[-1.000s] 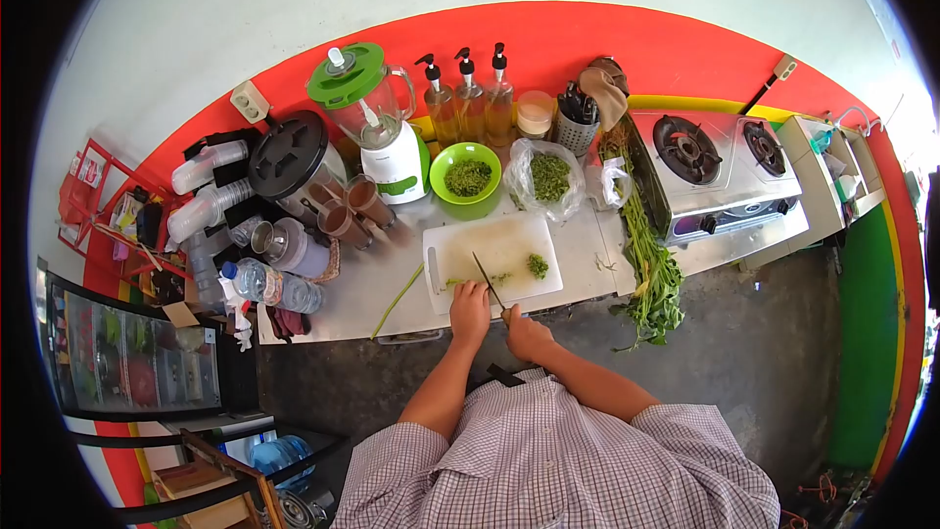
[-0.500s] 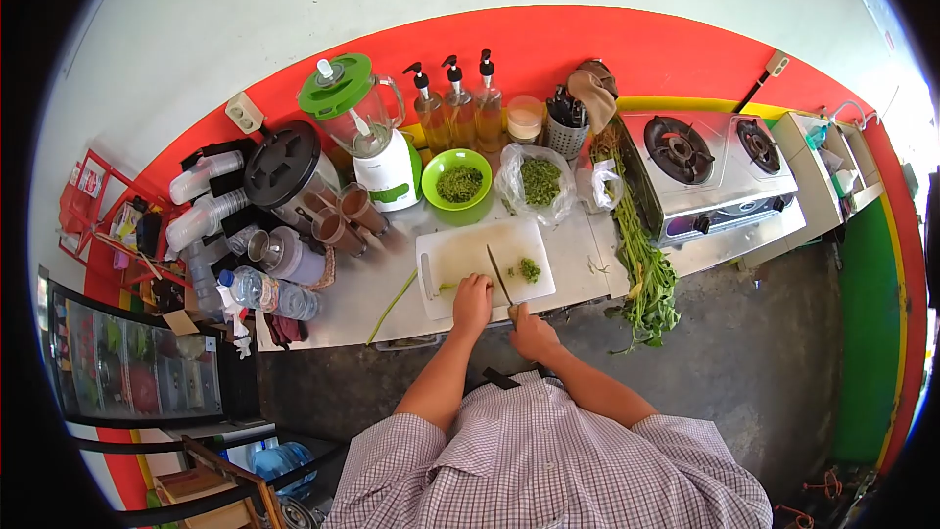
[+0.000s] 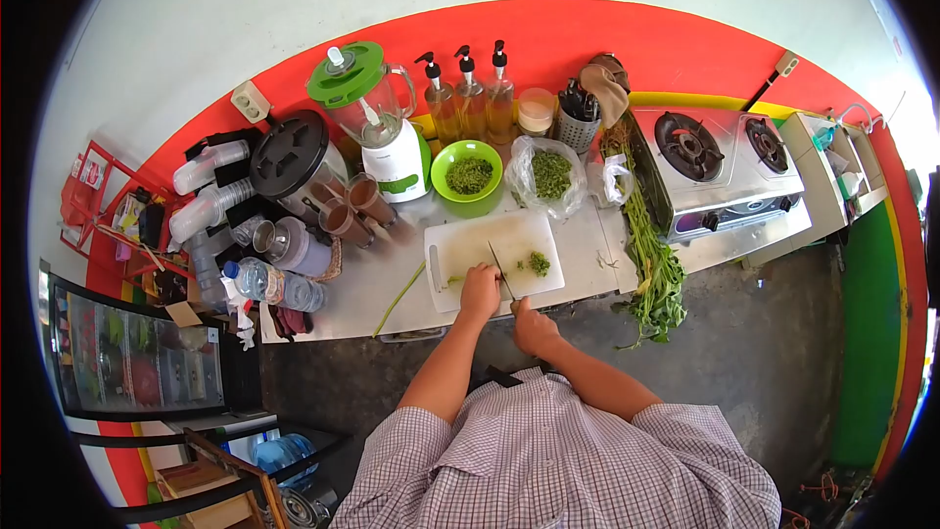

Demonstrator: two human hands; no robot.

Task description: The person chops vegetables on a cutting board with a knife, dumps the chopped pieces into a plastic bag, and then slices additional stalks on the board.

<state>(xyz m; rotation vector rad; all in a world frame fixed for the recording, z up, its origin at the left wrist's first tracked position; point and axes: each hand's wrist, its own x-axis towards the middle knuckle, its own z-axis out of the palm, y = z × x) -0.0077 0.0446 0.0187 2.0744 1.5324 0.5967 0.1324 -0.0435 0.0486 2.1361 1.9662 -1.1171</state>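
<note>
The knife (image 3: 498,263) is on or just above the white cutting board (image 3: 468,238); contact cannot be confirmed. Its blade slants away from the person over the board's near middle. The right hand (image 3: 536,330), just beyond the board's near edge, has its fingers wrapped around the handle. The left hand (image 3: 480,291) is over the board's near part, fingers curled, just beside the blade; whether it pinches a stem cannot be told, since the fingers hide what lies beneath. A small pile of chopped greens (image 3: 540,264) lies on the board, right of the blade. A single green stalk (image 3: 399,300) lies left of the board; a leafy bunch (image 3: 651,284) lies to its right.

Handling: the knife is probably light and rigid; hold by the handle only. The greens are likely light, soft and easily bruised, perhaps slippery if damp. Stems should be firmer than leaves and offer the better hold, fingertips tucked back.
</note>
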